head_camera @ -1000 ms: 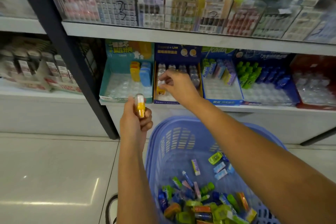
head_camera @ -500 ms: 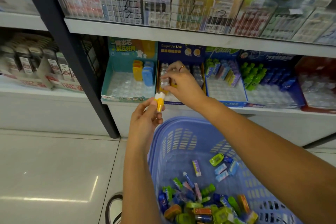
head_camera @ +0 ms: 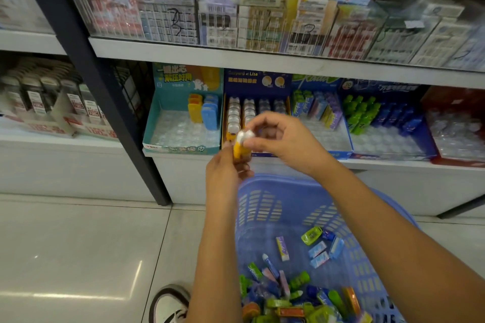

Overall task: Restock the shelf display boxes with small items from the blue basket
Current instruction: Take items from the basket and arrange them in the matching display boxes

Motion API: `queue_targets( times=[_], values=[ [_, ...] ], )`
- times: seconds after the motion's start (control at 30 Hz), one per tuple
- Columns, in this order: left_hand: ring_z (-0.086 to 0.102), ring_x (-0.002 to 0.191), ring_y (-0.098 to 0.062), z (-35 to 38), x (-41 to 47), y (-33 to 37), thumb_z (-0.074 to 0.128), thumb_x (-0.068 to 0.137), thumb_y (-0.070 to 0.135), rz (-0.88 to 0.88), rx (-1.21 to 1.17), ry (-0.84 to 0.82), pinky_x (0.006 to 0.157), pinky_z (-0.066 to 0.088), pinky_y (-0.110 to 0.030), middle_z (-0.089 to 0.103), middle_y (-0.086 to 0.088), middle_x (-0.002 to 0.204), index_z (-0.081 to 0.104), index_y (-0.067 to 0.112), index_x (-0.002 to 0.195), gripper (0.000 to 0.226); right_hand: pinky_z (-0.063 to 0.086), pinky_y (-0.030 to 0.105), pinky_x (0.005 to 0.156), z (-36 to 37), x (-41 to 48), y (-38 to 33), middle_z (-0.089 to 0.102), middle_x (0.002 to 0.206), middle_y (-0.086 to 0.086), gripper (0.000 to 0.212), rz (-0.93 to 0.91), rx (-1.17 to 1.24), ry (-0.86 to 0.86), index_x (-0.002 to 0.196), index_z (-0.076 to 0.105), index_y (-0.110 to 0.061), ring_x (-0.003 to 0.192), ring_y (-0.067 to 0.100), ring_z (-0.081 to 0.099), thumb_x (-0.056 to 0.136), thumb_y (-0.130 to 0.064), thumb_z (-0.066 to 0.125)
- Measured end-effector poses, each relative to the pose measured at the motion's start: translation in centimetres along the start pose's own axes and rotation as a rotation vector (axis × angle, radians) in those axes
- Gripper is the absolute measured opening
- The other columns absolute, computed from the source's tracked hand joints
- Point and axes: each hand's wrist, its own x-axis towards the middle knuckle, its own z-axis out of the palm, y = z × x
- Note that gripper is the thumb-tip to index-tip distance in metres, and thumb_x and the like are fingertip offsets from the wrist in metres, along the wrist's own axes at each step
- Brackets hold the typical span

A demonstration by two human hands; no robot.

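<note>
Both hands were on one small yellow item with a white cap point(head_camera: 241, 143), held in the air just in front of the dark blue display box point(head_camera: 256, 115). Left hand point(head_camera: 225, 178) gripped the yellow body from below, fingers curled round it. Right hand point(head_camera: 283, 139) pinched the white cap end from above with thumb and fingertips. Looked like a hand-off from left to right, though I can't tell which hand carried the load.

Same white-capped pieces stood in rows in that box directly beyond the right hand, with free slots nearest the hands. Blue basket point(head_camera: 265, 186) sat below both forearms, with mixed small stock piled at the end nearest the person.

Handling, my judgement: item is light, rigid plastic, smooth, so likely a bit slippery. The cap may pull off if it takes the load, so better to pinch the yellow body at mid-height and keep it upright. The clear tray cells look thin and flexible, so press down gently and straight.

Teal box point(head_camera: 183, 126) left of the hands was mostly unfilled.
</note>
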Motion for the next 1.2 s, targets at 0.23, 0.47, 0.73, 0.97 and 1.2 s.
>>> queue_targets(
  times=[0.23,0.47,0.73,0.97,1.2],
  values=[
    [0.032,0.136,-0.021,0.1,0.8,-2.8,0.046,0.094,0.007,0.524,1.052,-0.092,0.108,0.025,-0.022,0.045,-0.008,0.142,0.048,0.007,0.136,0.043,0.053,0.022,0.07,-0.2,3.0,3.1,0.064,0.089,-0.002,0.019,-0.048,-0.495,0.287,0.103,0.06,-0.014,0.075,0.008,0.06,0.086,-0.018,0.067],
    [0.029,0.137,-0.022,-0.1,1.3,-3.1,0.048,0.091,0.007,0.541,1.129,-0.112,0.109,0.025,-0.024,0.042,-0.007,0.142,0.045,0.008,0.139,0.047,0.051,0.041,0.073,-0.2,4.4,4.9,0.065,0.086,0.014,0.018,-0.071,-0.707,0.197,0.098,0.058,-0.004,0.079,0.025,0.061,0.086,-0.016,0.065],
    [0.03,0.136,-0.022,-0.2,1.5,-3.1,0.051,0.092,0.01,0.566,1.155,-0.12,0.109,0.026,-0.027,0.043,-0.008,0.142,0.044,0.007,0.139,0.048,0.049,0.04,0.078,0.0,4.5,5.1,0.066,0.096,0.017,0.019,-0.028,-0.749,0.166,0.099,0.063,-0.004,0.085,0.029,0.061,0.083,-0.014,0.067],
    [0.05,0.116,-0.022,0.1,0.5,-3.8,0.05,0.093,0.007,0.715,0.961,-0.05,0.094,0.033,-0.018,0.058,-0.008,0.123,0.059,0.007,0.123,0.032,0.047,0.036,0.086,0.0,2.3,3.8,0.05,0.12,0.012,0.039,-0.025,-0.808,0.137,0.124,0.054,-0.01,0.087,0.021,0.056,0.088,-0.022,0.064],
    [0.061,0.107,-0.028,1.0,0.2,-12.2,0.046,0.091,0.002,0.243,1.24,-0.528,0.09,0.047,-0.034,0.066,-0.013,0.117,0.064,0.01,0.116,0.031,0.046,0.033,0.087,-0.6,-11.5,16.0,0.065,0.111,0.011,0.032,0.595,-0.719,-0.106,0.114,0.06,-0.008,0.103,0.027,0.061,0.086,-0.022,0.064]
  ],
)
